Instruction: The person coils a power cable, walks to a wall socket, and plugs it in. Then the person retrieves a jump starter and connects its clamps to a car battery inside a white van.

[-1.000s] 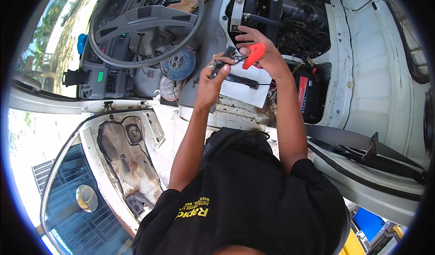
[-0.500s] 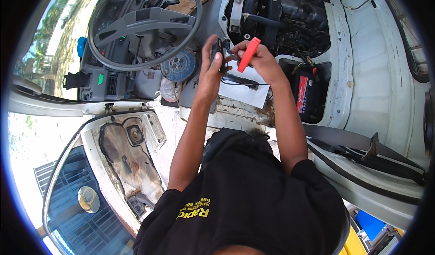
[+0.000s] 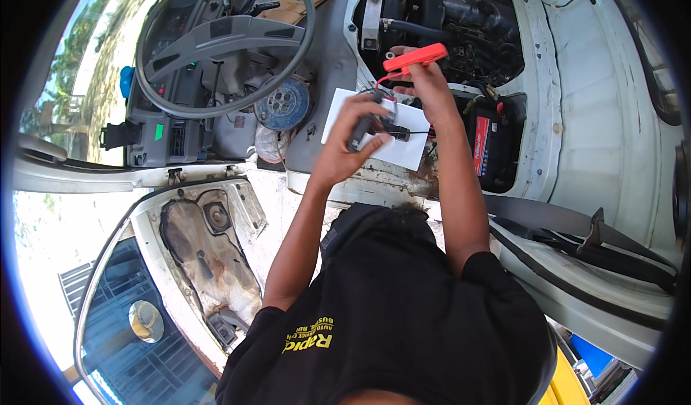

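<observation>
My right hand (image 3: pixel 429 88) is over the edge of the open engine bay, holding a red clamp (image 3: pixel 415 57) across its fingers. A thin red cable (image 3: pixel 386 78) runs from the clamp toward my left hand. Lower and to the left, my left hand (image 3: pixel 348 140) is closed around a dark, elongated object (image 3: pixel 363 128), smeared by motion, so its kind is unclear. Under both hands a white sheet (image 3: pixel 404 153) lies on the floor by the seat base. A black item with a cable (image 3: pixel 397 132) rests on that sheet, partly hidden by my left hand.
A car battery (image 3: pixel 484 149) with a red label sits in a recess at right. The engine (image 3: pixel 479 27) is exposed beyond it. To the left are the steering wheel (image 3: pixel 227 34) and a round blue-grey disc (image 3: pixel 283 103). An open door (image 3: pixel 205 254) stands at lower left.
My hands have moved apart. The right one rose with the red clamp, which turned from upright to nearly level. The left one came down and nearer with the dark object.
</observation>
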A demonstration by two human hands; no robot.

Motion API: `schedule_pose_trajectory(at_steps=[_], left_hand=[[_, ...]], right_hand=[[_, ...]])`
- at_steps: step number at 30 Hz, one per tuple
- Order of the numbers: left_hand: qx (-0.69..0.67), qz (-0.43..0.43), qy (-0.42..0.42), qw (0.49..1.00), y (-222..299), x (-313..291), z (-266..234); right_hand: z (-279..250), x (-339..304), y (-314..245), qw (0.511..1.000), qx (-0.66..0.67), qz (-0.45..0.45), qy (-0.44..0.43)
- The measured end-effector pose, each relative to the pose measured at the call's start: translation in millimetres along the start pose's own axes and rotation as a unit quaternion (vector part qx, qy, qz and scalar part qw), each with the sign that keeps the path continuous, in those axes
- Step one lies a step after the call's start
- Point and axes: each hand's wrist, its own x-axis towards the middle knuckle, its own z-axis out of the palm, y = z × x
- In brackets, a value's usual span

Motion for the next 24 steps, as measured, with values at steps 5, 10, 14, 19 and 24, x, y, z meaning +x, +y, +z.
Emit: schedule_pose_trajectory(at_steps=[5,10,14,19,24], left_hand=[[-0.132,-0.036,0.081,0.987,-13,-1,10],[-0.050,-0.035,0.081,0.995,12,29,-24],[-0.033,-0.006,0.075,0.997,21,54,-33],[0.018,0.031,0.107,0.994,-6,67,-24],[-0.098,-0.121,0.051,0.987,-23,70,-5]], right_hand=[[16,1,17,0.987,-0.097,-0.054,-0.116],[25,3,0,0.995,0.019,-0.090,-0.048],[24,12,-14,0.992,0.072,-0.089,-0.046],[22,-1,-30,0.956,0.224,-0.090,-0.165],[14,-10,-28,0.965,0.147,-0.137,-0.168]])
